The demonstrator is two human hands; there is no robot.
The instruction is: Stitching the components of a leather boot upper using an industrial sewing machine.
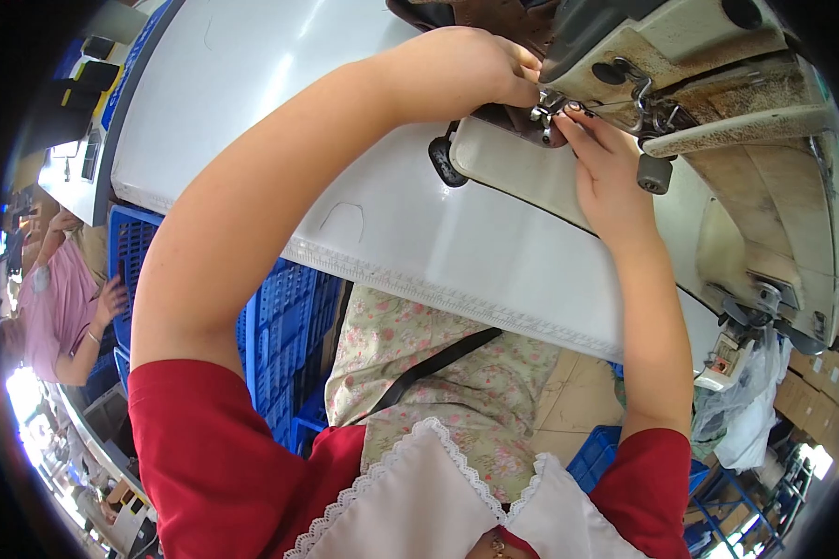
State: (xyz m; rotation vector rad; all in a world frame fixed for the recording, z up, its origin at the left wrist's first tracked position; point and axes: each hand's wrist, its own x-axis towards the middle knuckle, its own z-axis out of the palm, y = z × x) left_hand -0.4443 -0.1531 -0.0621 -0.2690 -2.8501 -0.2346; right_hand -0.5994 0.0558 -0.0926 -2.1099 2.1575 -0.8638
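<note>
A brown leather-like piece [511, 121] lies under the metal presser foot [547, 108] of a sewing machine [680, 65]. My left hand [466, 73] is closed on this piece, left of the presser foot, with some fingertips hidden behind the machine head. At the right of the foot, my right hand [613, 177] has its thumb and fingers drawn together at the edge of the same piece. More brown material bunches up beyond my left hand, partly cut off by the top of the picture.
The white table [438, 247] carries a ruler strip along its near edge. A small black wheel [447, 161] sits beside the machine bed. Blue crates [289, 335] stand below at left. A co-worker in a pink top [61, 303] is at far left. Plastic bags [741, 410] hang at right.
</note>
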